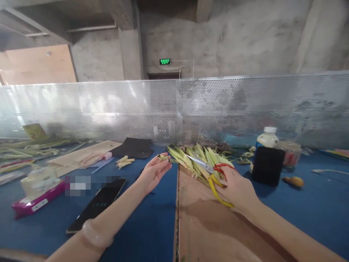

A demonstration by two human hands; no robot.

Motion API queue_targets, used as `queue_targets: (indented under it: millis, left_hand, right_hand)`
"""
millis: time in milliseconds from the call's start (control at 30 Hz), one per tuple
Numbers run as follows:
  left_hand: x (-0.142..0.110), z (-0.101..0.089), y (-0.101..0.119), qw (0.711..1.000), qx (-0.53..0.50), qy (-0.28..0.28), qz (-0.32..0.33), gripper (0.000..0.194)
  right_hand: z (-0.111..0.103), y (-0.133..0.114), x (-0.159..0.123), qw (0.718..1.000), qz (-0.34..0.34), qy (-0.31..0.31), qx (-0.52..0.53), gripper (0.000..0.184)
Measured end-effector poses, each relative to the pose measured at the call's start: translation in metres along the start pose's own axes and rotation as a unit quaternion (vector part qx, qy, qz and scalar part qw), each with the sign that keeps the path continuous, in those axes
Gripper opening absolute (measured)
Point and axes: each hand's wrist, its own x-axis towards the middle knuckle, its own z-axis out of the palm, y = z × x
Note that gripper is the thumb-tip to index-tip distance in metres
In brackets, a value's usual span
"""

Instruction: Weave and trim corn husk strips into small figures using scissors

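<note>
My right hand (pixel 236 187) is wrapped around the red handles of a pair of scissors (pixel 205 165), whose blades point left and look slightly apart. A yellow strip (pixel 218 194) hangs beside the handles; I cannot tell whether it belongs to the scissors. Beneath and behind the blades lies a pile of pale green, husk-like leaves (pixel 218 154). My left hand (pixel 155 173) is turned palm up, its fingers closed on a small pale, dark-flecked piece of plant (pixel 163 158). That piece is left of the scissors' tips and apart from them.
A brown board (pixel 201 218) lies on the blue tabletop (pixel 147 225). Left are a phone (pixel 99 205), a purple packet (pixel 40 200) and a black sheet (pixel 132 147). Right stand a bottle (pixel 268 140), a black rectangular object (pixel 267 166) and a jar (pixel 291 151). A perforated metal panel (pixel 122 105) spans the back.
</note>
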Motion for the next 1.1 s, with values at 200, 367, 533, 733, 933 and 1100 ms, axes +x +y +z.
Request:
queue_targets:
  millis: [200,367,533,733,933,1100]
  left_hand:
    - [0.015,-0.003,0.003,0.998,0.026,0.015,0.059,0.036]
    - [0.03,0.012,-0.01,0.993,0.03,0.021,0.108,0.038]
    - [0.034,0.023,-0.022,0.991,0.044,0.012,0.126,0.038]
    - [0.027,0.018,-0.018,0.99,0.04,-0.008,0.134,0.036]
    - [0.023,0.018,-0.021,0.991,0.034,-0.008,0.127,0.029]
    - [0.018,0.022,-0.022,0.991,0.046,-0.017,0.126,0.026]
  right_hand:
    - [-0.006,-0.007,0.01,0.998,0.031,-0.049,-0.016,0.04]
    - [-0.003,-0.023,0.036,0.994,0.086,-0.069,-0.016,0.042]
    - [0.014,-0.036,0.038,0.986,0.134,-0.094,0.01,0.041]
    - [0.014,-0.034,0.019,0.99,0.113,-0.079,0.022,0.038]
    - [0.009,-0.027,0.02,0.993,0.089,-0.075,0.024,0.041]
    - [0.009,-0.026,0.019,0.994,0.04,-0.099,0.024,0.041]
